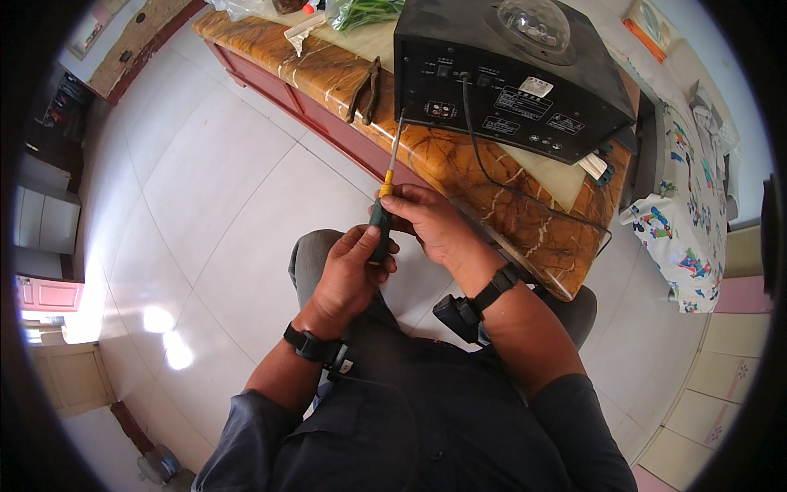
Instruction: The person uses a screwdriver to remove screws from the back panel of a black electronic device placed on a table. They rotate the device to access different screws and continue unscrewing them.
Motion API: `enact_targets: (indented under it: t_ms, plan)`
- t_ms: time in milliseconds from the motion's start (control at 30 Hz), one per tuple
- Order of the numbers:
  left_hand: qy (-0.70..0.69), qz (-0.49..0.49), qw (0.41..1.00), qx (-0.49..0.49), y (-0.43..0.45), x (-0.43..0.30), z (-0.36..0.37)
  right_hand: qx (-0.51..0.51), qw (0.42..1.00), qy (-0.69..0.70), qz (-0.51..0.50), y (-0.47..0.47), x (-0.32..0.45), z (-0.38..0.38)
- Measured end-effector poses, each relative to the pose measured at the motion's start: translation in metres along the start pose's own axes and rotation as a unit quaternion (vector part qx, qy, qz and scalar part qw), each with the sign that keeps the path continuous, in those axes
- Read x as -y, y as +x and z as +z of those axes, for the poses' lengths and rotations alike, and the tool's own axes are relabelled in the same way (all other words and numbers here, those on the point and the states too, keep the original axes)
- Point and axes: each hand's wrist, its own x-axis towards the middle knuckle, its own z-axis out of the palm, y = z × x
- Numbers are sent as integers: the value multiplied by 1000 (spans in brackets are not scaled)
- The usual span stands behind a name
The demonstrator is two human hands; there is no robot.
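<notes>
A screwdriver (pixel 382 224) with a green and yellow handle is held in both hands. My left hand (pixel 356 258) wraps the rear of the handle, while my right hand (pixel 424 215) pinches its yellow collar. The shaft points up to the lower left corner of a black speaker box (pixel 473 98); whether the tip touches it I cannot tell. Switches, sockets and printed labels cover the box's panel, and a clear faceted dome (pixel 532 27) sits on top. A black power cord (pixel 472 135) runs from the panel across the marble-patterned tabletop (pixel 541 246).
Rusty pliers (pixel 366 92) lie left of the box, near the table edge. Green vegetables in a plastic bag (pixel 369 13) are at the back. A patterned cloth (pixel 670 227) hangs at the right. White floor tiles (pixel 209 184) spread to the left.
</notes>
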Motion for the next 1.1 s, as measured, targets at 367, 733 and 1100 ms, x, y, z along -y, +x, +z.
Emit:
enact_targets:
  t_ms: [367, 733, 1100]
  plan:
    - [-112, -55, 989, 81, -4, -3, -5, -4, 1000, -8, -12, 3, -2, 4]
    - [26, -23, 999, 39, -9, -9, 6, -3, 1000, -1, -15, -2, 5, 8]
    - [172, 33, 984, 24, -8, -10, 5, -3, 1000, -16, -25, -1, 3, 9]
